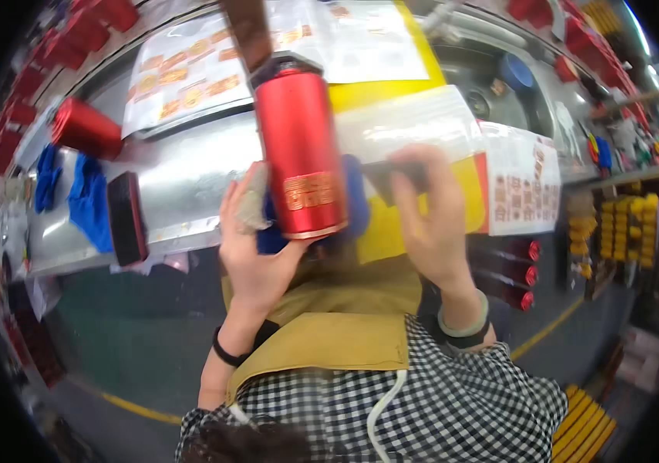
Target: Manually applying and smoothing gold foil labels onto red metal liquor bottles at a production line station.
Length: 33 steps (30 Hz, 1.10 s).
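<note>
A shiny red metal cylinder (296,135) with gold markings at its near end points toward me, its far end against a dark bracket (252,35). My left hand (258,258) grips its near end, the thumb under the rim and the fingers along its left side. A crumpled greyish piece (253,207) shows at those fingers; I cannot tell if it is a cloth or a finger wrap. Right of the cylinder, my right hand (433,220), slightly blurred, is closed on a dark flat block (395,179). Blue material behind the cylinder is partly hidden.
Printed sheets (190,73) and a clear plastic film (414,127) over yellow sheeting (464,197) lie on the metal bench. Left are another red cylinder (86,130), a blue cloth (89,201) and a dark red-edged block (126,217). Several red cylinders (528,275) stand low right.
</note>
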Available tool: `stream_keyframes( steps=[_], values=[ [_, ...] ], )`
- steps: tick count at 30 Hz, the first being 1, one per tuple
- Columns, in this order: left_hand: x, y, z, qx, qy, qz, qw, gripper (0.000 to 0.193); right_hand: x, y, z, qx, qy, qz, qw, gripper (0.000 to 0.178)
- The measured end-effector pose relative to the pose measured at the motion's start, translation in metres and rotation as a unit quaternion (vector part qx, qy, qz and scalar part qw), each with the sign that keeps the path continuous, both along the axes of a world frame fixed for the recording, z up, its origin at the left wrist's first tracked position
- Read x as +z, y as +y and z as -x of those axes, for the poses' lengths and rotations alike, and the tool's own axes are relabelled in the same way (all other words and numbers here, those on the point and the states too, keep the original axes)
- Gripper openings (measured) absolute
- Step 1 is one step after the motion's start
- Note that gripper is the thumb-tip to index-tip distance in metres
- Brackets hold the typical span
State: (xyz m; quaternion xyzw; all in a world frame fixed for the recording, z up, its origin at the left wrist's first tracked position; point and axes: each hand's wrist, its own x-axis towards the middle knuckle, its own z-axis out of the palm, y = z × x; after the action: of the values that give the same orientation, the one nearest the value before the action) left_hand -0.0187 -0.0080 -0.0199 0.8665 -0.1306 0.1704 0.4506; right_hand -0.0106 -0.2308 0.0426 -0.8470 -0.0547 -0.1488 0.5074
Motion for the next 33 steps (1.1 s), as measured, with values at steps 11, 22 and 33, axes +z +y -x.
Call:
stream_keyframes(
  steps=[11,22,33],
  values=[
    [0.002,-0.009,-0.007,-0.027,0.101,0.058,0.993,0.103,-0.035,-0.104,0.008,-0.036,0.123,0.161,0.979,0.017],
    [0.001,-0.011,-0.003,-0.006,0.098,0.04,0.994,0.111,-0.003,-0.17,-0.045,-0.027,0.109,0.285,0.952,0.017],
    [0.01,-0.015,-0.004,0.002,0.12,0.067,0.99,0.107,-0.093,-0.103,-0.27,0.081,0.002,0.467,0.881,0.044]
  ],
)
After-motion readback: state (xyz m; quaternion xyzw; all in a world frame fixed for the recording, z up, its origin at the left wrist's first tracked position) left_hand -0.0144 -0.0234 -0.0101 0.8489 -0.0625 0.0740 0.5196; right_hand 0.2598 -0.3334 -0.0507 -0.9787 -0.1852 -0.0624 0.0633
